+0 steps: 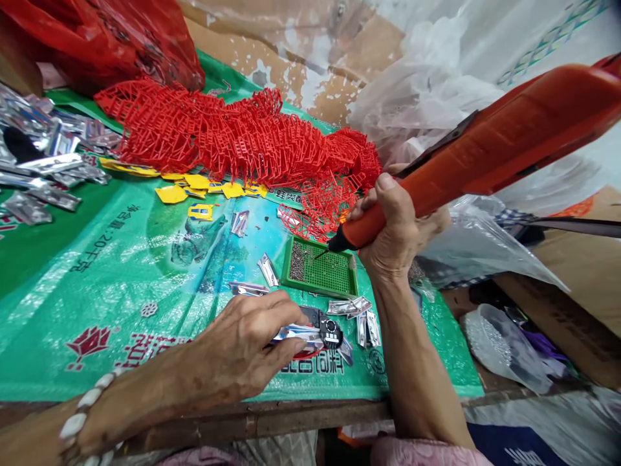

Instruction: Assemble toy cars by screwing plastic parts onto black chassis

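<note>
My right hand [398, 236] is wrapped round an orange-red electric screwdriver [490, 149], which points down and to the left. Its thin bit reaches over a green perforated tray [285, 279]; whether the bit touches a screw I cannot tell. Small metal screws [297, 260] lie heaped in the tray's left end. Near the front edge of the table, my left hand [257, 343] is closed, thumb and fingers pinching a small plastic toy assembly [330, 331] with a round black end and blue-and-white sides. Part of it is hidden by the fingers. Silvery pieces [349, 306] lie beside it.
Red plastic frames [218, 136] form a long heap behind the tray. Yellow parts [233, 189] lie before them. Silvery pieces [58, 171] are piled at left, beneath a red bag [160, 45]. Clear plastic bags [417, 90] crowd the right. A translucent bowl [490, 343] sits lower right.
</note>
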A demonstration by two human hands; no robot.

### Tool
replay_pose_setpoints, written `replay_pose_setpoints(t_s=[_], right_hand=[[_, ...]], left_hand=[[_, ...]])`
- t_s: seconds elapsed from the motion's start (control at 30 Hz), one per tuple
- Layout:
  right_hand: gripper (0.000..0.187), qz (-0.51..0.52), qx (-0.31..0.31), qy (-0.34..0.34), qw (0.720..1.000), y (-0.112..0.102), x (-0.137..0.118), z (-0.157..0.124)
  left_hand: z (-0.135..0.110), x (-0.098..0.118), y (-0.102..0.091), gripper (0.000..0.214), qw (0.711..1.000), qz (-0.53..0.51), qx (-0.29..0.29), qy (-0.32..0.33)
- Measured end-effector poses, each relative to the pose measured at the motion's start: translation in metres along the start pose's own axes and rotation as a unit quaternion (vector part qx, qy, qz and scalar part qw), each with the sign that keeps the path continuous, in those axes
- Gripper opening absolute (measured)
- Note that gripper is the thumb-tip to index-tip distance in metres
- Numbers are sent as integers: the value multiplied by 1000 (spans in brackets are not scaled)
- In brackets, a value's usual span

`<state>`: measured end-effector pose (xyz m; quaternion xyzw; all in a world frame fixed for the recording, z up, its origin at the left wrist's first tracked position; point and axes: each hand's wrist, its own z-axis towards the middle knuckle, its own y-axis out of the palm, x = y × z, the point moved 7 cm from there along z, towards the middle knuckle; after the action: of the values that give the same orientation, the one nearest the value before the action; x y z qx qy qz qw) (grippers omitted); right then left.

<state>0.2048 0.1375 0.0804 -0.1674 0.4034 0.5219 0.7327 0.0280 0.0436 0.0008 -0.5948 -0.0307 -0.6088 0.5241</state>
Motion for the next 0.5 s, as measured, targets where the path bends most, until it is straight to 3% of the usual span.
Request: replay_pose_setpoints(t_s=[0.27,0.5], right_hand=[[16,-8,-1,2,1000,3,1,0],[26,-14,-8,30,999,3,8,3]], left_hand=[[1,0,0,16,1000,-3,-7,2],[2,3,-2,15,1000,5,13,19]])
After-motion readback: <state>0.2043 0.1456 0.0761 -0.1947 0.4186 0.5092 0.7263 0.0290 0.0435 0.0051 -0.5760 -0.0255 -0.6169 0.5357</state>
